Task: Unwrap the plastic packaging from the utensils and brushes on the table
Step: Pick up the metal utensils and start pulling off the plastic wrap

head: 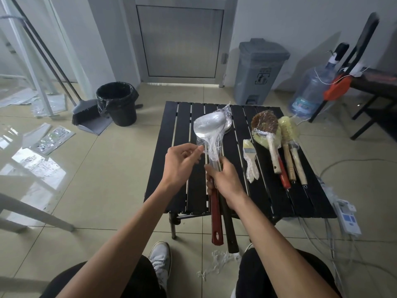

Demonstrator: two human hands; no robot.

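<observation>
As hands (182, 162) (225, 179) hold 2 utensils (209, 125), wrap (214, 145) on.

The left forearm (133, 222) and right forearm (268, 229) are bare, as are the left grip (182, 160) and right grip (225, 179). Black fabric trousers (255, 278) cover both thighs. A white-and-grey lace-up sneaker (160, 262) sits on the left foot; a pale edge of a second shoe (248, 247) shows by the right knee.

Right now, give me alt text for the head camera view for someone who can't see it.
A person's right hand grips a plastic-wrapped bundle of ladles by the handles above a black slatted table, while the left hand pinches the wrap near the bowls. Wrapped brushes lie on the table's right side.
</observation>
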